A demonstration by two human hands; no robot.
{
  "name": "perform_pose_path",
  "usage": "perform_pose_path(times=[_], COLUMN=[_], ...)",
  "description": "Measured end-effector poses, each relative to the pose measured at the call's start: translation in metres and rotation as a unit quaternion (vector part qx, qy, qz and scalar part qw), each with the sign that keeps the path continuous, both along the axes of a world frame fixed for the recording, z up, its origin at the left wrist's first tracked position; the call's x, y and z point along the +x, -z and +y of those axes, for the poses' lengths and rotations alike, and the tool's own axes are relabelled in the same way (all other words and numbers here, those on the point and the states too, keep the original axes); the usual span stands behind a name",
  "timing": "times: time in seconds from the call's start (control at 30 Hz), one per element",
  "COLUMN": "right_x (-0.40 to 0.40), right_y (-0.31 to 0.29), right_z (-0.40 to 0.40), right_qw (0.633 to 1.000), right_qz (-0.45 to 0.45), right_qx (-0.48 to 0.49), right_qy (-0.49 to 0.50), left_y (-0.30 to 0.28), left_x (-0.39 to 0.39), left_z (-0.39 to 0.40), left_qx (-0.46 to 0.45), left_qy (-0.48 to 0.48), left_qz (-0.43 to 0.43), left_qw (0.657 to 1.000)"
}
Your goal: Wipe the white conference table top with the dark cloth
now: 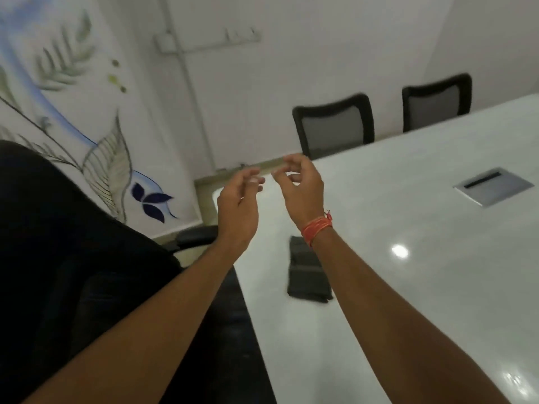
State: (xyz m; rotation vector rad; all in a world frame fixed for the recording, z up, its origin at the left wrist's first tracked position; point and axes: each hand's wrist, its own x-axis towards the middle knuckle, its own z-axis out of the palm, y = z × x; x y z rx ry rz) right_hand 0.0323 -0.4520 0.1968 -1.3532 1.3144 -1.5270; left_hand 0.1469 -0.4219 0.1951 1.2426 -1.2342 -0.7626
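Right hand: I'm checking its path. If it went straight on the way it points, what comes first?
Probably nothing close: the right hand points over the table's far end toward the wall; depth is unclear.

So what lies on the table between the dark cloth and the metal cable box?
Nothing: in the head view, only bare white table top with a light glare separates the dark cloth from the cable box.

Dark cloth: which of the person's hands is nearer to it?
Right. The right hand is raised just beyond the cloth; the left hand is raised farther left, past the table edge.

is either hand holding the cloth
No, the cloth lies folded on the table while the left hand and right hand hover empty.
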Motion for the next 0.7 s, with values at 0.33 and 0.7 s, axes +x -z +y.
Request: perform_pose_path(times=[0.33, 0.7], right_x=[0.204, 0.434], right_y=[-0.212, -0.26], right_z=[0.127, 0.279], right_qw=[0.969, 0.939], right_qz=[-0.069, -0.13], right_qx=[-0.201, -0.232], right_qy=[-0.127, -0.217], left_y=[-0.221, -0.263], left_x=[0.202, 0.426], left_z=[0.136, 0.338], left_qx=[-0.209, -0.253], left_qy=[-0.129, -0.25], left_qz=[-0.01, -0.059], left_qw=[0.969, 0.933])
